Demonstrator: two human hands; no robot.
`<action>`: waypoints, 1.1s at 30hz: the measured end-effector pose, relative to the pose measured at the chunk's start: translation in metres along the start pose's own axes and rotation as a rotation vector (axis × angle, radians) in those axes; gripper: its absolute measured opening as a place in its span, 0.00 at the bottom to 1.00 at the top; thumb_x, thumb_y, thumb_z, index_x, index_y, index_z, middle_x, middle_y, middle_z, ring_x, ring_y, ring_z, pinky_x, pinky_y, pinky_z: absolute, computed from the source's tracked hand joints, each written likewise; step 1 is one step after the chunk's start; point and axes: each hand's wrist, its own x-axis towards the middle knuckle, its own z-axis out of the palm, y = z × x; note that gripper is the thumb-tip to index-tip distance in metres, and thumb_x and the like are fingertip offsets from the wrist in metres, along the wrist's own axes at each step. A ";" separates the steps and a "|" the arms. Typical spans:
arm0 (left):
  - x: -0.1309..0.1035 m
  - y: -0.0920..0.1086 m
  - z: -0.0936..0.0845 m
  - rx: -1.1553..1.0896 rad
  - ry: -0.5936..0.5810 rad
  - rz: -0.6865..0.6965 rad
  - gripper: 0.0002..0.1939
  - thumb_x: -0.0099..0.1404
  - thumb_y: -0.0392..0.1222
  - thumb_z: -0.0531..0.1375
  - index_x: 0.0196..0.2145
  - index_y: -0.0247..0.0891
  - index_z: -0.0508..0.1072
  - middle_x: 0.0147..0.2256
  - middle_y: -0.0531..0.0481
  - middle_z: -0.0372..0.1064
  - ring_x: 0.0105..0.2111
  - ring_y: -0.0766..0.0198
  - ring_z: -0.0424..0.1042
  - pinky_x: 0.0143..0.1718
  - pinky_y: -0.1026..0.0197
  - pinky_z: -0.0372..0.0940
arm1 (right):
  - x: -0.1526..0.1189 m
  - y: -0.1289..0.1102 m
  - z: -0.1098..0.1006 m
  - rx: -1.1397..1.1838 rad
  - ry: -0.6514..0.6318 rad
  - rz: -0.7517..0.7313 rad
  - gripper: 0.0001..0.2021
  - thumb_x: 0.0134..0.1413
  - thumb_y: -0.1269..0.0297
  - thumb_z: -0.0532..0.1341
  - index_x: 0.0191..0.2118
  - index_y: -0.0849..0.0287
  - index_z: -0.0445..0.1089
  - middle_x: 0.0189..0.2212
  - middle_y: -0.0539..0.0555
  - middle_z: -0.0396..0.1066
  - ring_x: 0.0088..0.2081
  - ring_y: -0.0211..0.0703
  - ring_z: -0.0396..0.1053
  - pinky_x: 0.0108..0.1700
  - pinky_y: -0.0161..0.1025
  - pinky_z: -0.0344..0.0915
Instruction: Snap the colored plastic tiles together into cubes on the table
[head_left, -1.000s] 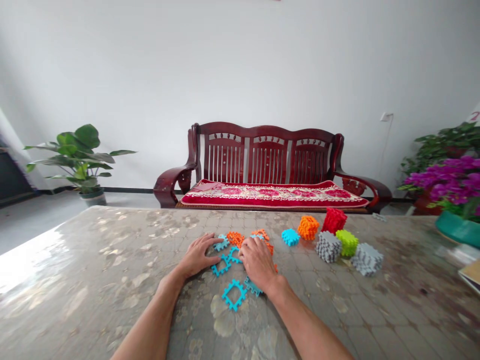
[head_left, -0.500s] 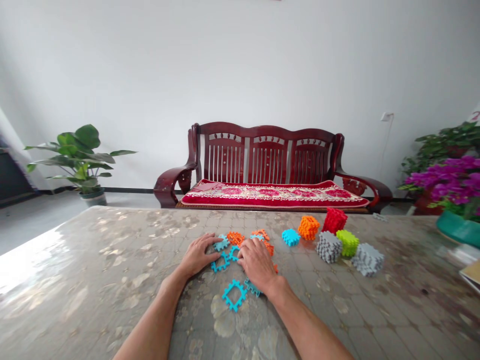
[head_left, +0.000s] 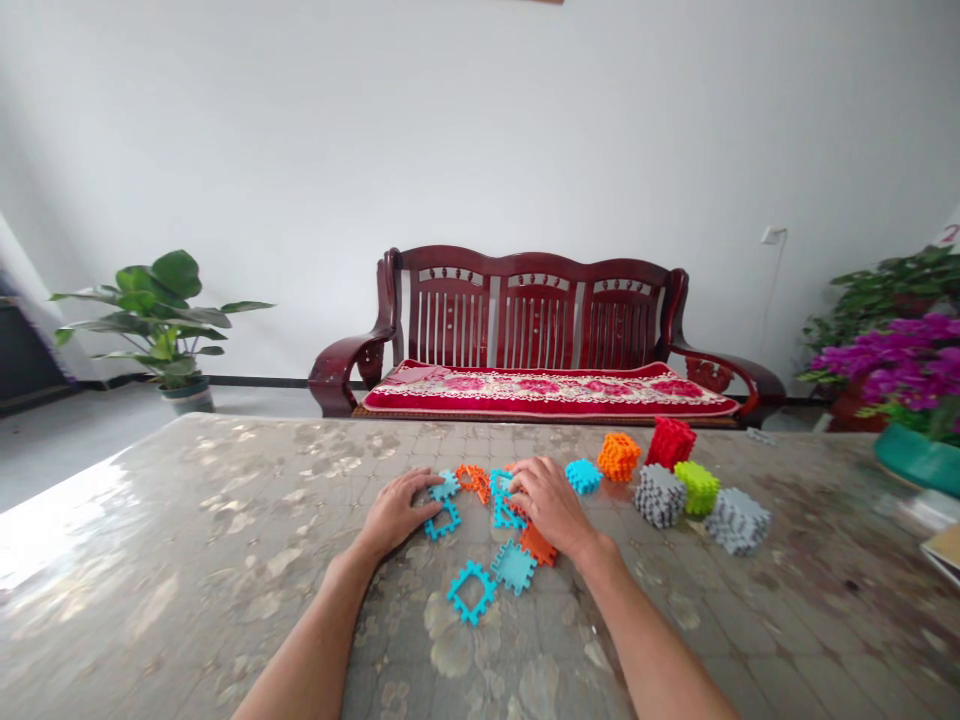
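Note:
Flat toothed interlocking building pieces, some blue, some orange, lie loose on the table. My left hand [head_left: 397,512] rests beside a light-blue solid piece [head_left: 445,485] and a blue open-frame piece [head_left: 442,520], its fingers apart and thumb near the frame. My right hand [head_left: 553,500] is bent over another blue frame piece [head_left: 507,515], fingertips on it; part of this piece is hidden. An orange toothed piece [head_left: 538,546] sits under and beside that hand. Nearer me are a light-blue solid piece [head_left: 514,567] and a blue frame [head_left: 472,592]. Between the hands lie orange pieces [head_left: 474,482].
Stacks of toothed pieces stand to the right: blue [head_left: 583,477], orange [head_left: 619,457], red [head_left: 671,443], green [head_left: 697,487] and two grey [head_left: 660,496]. A flower pot [head_left: 916,458] is at the table's right edge. Behind the patterned table [head_left: 187,560] is a wooden bench [head_left: 532,310].
My right hand has shifted right, and a blue frame piece has moved right with it. The light-blue solid piece and an orange piece below it are now uncovered. My left hand is nearly still.

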 end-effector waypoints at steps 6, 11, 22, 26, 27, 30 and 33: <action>0.000 0.003 -0.002 0.032 -0.013 -0.002 0.22 0.59 0.47 0.61 0.52 0.45 0.77 0.59 0.44 0.69 0.60 0.53 0.68 0.63 0.52 0.58 | -0.007 0.019 0.002 -0.003 0.033 0.094 0.08 0.59 0.74 0.60 0.37 0.53 0.73 0.45 0.51 0.73 0.50 0.46 0.64 0.54 0.44 0.60; 0.001 -0.002 0.001 0.035 -0.007 0.018 0.22 0.60 0.48 0.61 0.52 0.44 0.77 0.59 0.44 0.69 0.60 0.51 0.68 0.63 0.51 0.58 | -0.005 -0.003 0.011 -0.082 0.090 0.205 0.05 0.60 0.64 0.61 0.41 0.54 0.73 0.43 0.54 0.74 0.47 0.49 0.66 0.51 0.45 0.61; 0.001 0.001 0.000 0.031 -0.019 0.006 0.23 0.60 0.48 0.61 0.52 0.43 0.77 0.59 0.42 0.69 0.60 0.52 0.67 0.63 0.51 0.57 | -0.002 -0.035 0.021 -0.316 0.042 0.321 0.18 0.49 0.52 0.70 0.43 0.53 0.72 0.43 0.56 0.72 0.47 0.53 0.64 0.48 0.46 0.59; 0.001 0.001 0.000 0.027 -0.017 0.001 0.22 0.60 0.47 0.61 0.52 0.44 0.77 0.59 0.42 0.69 0.60 0.51 0.67 0.63 0.51 0.57 | -0.002 -0.034 0.021 -0.327 0.017 0.311 0.10 0.54 0.59 0.66 0.41 0.53 0.72 0.42 0.55 0.73 0.47 0.52 0.64 0.47 0.46 0.58; 0.001 0.001 0.000 0.026 -0.016 0.001 0.22 0.60 0.48 0.61 0.52 0.44 0.77 0.59 0.42 0.69 0.60 0.51 0.68 0.63 0.51 0.57 | -0.002 -0.034 0.021 -0.328 0.014 0.310 0.09 0.55 0.60 0.66 0.41 0.53 0.72 0.42 0.55 0.73 0.47 0.52 0.65 0.47 0.46 0.58; 0.001 -0.001 0.001 0.018 -0.008 0.002 0.22 0.59 0.48 0.62 0.51 0.44 0.78 0.59 0.42 0.69 0.59 0.51 0.68 0.63 0.50 0.58 | -0.002 -0.034 0.022 -0.318 0.025 0.312 0.10 0.55 0.59 0.66 0.43 0.53 0.72 0.44 0.55 0.74 0.48 0.52 0.65 0.48 0.46 0.58; 0.001 -0.002 0.002 0.009 0.002 0.000 0.22 0.59 0.47 0.62 0.51 0.45 0.78 0.59 0.43 0.70 0.59 0.51 0.68 0.63 0.50 0.58 | -0.001 -0.036 0.022 -0.306 0.037 0.316 0.17 0.52 0.55 0.68 0.47 0.53 0.71 0.47 0.56 0.73 0.49 0.53 0.64 0.50 0.47 0.58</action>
